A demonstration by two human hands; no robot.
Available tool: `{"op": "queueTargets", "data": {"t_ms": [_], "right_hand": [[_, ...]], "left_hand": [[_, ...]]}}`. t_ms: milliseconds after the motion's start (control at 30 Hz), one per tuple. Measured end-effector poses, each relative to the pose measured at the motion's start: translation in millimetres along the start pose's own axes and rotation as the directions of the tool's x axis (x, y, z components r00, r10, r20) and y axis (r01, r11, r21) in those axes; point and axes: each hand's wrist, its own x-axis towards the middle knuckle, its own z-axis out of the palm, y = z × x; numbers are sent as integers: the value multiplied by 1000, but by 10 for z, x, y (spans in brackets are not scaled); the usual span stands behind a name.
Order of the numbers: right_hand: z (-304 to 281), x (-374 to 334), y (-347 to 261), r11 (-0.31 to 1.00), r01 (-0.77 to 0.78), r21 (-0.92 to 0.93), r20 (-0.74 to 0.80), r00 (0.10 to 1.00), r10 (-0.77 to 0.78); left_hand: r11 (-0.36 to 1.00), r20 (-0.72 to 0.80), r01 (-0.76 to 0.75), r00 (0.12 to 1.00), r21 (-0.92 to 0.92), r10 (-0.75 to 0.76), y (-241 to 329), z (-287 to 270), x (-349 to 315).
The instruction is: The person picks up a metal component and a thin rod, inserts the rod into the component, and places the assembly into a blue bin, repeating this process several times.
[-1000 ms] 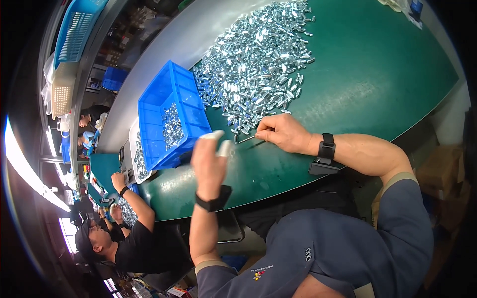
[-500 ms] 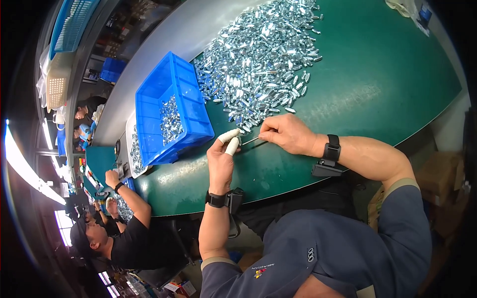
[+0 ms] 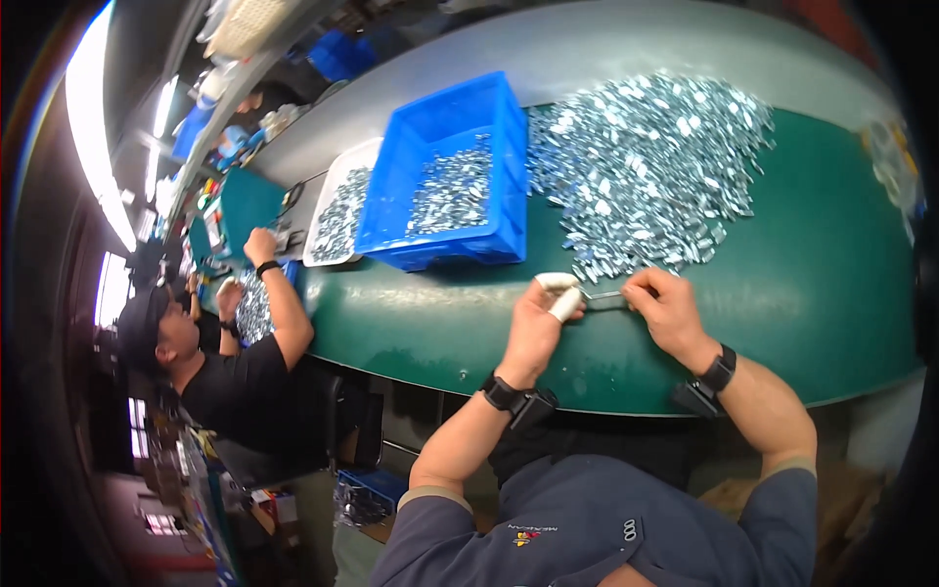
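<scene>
My left hand [image 3: 531,333] has white finger covers [image 3: 564,302] on its thumb and forefinger. Those two fingertips pinch a small metal piece, mostly hidden between them. From the right, my right hand [image 3: 669,311] grips a thin metal rod [image 3: 608,294] between thumb and fingers, its far end reaching the left fingertips. Whether the rod enters the piece is too small to tell. Both hands are over the green table [image 3: 430,328], just in front of a wide heap of small shiny metal parts [image 3: 650,161].
Left of the heap stands a blue bin [image 3: 513,181] partly filled with similar parts. Beside it lies a white tray [image 3: 315,245] of parts. A co-worker in black [image 3: 249,377] sits at the left with raised hands. At the far right edge is a clear plastic item [image 3: 890,166].
My view has turned, so the table, bin and heap appear shifted and more level. My hands keep their hold on the small piece and the rod.
</scene>
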Motion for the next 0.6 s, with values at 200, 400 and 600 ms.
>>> {"op": "queueTargets", "data": {"t_ms": [200,400,600], "right_hand": [[2,-14,19,999,-36,-20,8,999,37],[-31,-33,-33,982,-81,-173,155,982,108],[-49,-123,61,990,24,-138,138,990,-5]], "left_hand": [[995,48,99,994,-5,-99,-15,19,-121],[999,140,40,989,-16,-38,-180,108,-191],[999,165,41,985,9,-42,-160,136,-296]]}}
